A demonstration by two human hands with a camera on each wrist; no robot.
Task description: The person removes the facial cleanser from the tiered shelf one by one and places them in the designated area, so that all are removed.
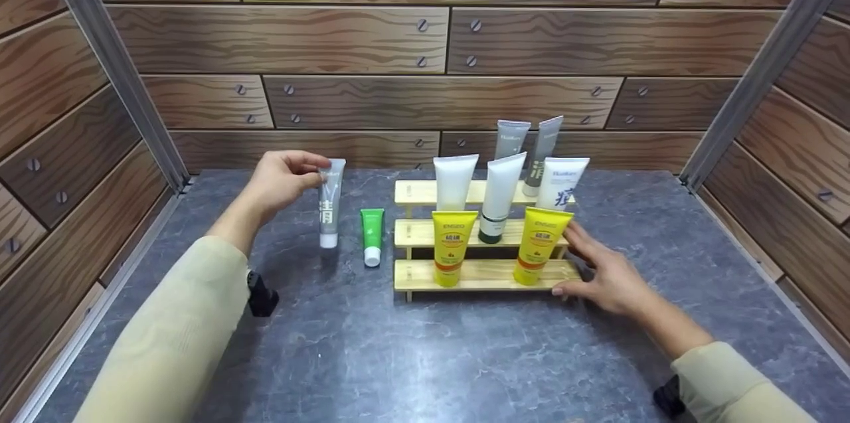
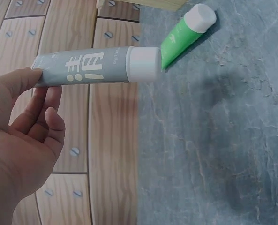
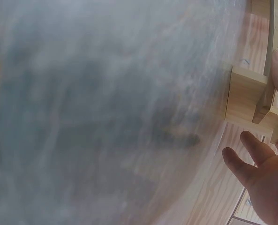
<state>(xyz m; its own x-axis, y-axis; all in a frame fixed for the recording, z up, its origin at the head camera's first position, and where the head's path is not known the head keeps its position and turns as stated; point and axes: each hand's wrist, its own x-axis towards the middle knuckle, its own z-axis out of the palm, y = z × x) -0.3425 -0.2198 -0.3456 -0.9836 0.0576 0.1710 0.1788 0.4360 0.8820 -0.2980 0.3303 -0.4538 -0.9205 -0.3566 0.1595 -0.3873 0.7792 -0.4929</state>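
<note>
My left hand (image 1: 287,176) pinches a grey squeeze tube (image 1: 330,204) by its flat top end, white cap down, above the table. Thumb on one side and fingers on the other show in the left wrist view, where the tube (image 2: 89,65) is sideways. Beside it a small green tube (image 1: 372,234) with a white cap is on the table. My right hand (image 1: 607,275) is at the right end of a three-step wooden rack (image 1: 488,271), fingers extended, thumb near the lowest step. A yellow tube (image 1: 541,244) stands close to those fingers; whether they touch it is unclear.
Another yellow tube (image 1: 453,247) is on the front step. Behind stand white tubes (image 1: 455,180), one with a dark green cap, and grey tubes (image 1: 511,137) at the back. Wood-patterned walls (image 1: 425,41) enclose the grey marbled table (image 1: 372,356).
</note>
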